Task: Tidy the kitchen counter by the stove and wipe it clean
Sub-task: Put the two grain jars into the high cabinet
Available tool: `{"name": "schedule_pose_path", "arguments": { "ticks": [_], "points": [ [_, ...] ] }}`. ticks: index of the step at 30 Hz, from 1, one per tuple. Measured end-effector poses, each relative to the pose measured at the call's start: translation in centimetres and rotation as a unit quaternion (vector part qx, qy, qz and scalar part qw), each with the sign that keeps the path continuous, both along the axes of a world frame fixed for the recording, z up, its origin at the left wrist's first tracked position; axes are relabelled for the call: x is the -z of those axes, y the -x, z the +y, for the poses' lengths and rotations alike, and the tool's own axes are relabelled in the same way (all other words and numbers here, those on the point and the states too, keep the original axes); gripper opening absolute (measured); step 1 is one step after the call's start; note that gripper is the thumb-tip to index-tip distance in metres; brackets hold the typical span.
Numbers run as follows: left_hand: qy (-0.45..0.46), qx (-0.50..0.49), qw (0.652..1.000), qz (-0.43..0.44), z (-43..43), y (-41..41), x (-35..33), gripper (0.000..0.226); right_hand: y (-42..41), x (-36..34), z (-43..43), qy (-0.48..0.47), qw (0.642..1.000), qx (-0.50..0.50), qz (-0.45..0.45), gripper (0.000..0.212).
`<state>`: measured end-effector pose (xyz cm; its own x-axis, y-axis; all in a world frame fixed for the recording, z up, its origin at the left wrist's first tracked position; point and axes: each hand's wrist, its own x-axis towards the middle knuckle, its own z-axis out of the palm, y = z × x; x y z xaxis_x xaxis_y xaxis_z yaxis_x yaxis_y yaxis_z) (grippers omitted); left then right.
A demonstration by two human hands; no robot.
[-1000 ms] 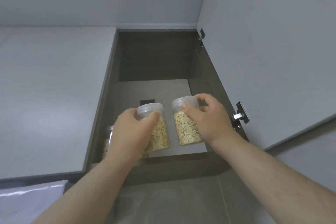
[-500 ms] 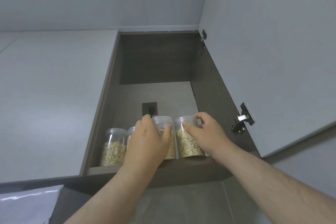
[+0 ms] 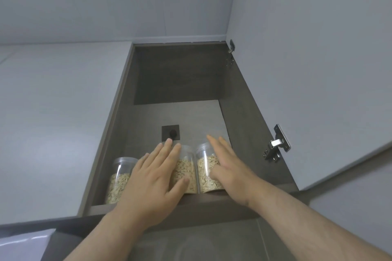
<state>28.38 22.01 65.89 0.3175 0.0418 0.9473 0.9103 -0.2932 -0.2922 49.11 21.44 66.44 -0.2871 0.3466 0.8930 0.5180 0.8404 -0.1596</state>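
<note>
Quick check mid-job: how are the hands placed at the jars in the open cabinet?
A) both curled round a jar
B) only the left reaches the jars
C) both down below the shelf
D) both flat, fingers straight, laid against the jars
D: the left hand and the right hand both lie with straight fingers against the jars.

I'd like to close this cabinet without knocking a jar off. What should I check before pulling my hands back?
1. Standing upright, left jar, middle jar, right jar: ok.
2. No grip by left hand, fingers straight: ok.
3. No grip by right hand, fingers straight: ok.
4. Jars set back from the shelf edge: cannot tell.
5. Tight lids: cannot tell.
6. Arms clear of cabinet door: ok.
</note>
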Motion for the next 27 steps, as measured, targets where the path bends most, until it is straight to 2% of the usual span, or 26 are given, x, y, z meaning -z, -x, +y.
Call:
{"name": "schedule_pose_path", "arguments": {
  "ticks": [5,10,15,19,23,27],
  "points": [
    [0.071,0.013,0.997,0.015,-0.5,0.9,-0.5,0.082,0.0,-0.3,-0.4,0.065,0.997,-0.039,0.009,0.096],
    [0.073,-0.005,0.997,0.03,0.4,1.7,-1.1,0.079,-0.1,-0.6,-0.6,0.086,0.996,-0.022,-0.003,0.099],
    [0.09,0.001,0.995,0.032,0.6,1.5,-1.6,0.093,0.0,-0.8,-0.7,0.098,0.994,-0.041,0.007,0.102],
    [0.105,0.018,0.994,0.006,-0.2,1.2,-2.4,0.072,-0.1,-0.8,-0.6,0.11,0.992,-0.055,0.019,0.104],
    [0.083,-0.018,0.996,0.001,0.7,1.4,-3.3,0.095,-0.2,-0.9,-0.4,0.113,0.992,-0.059,0.016,0.104],
    [0.096,-0.025,0.995,-0.008,0.9,1.2,-3.0,0.087,-0.2,-1.1,-0.3,0.096,0.994,-0.058,-0.009,0.099]
  ]
}}
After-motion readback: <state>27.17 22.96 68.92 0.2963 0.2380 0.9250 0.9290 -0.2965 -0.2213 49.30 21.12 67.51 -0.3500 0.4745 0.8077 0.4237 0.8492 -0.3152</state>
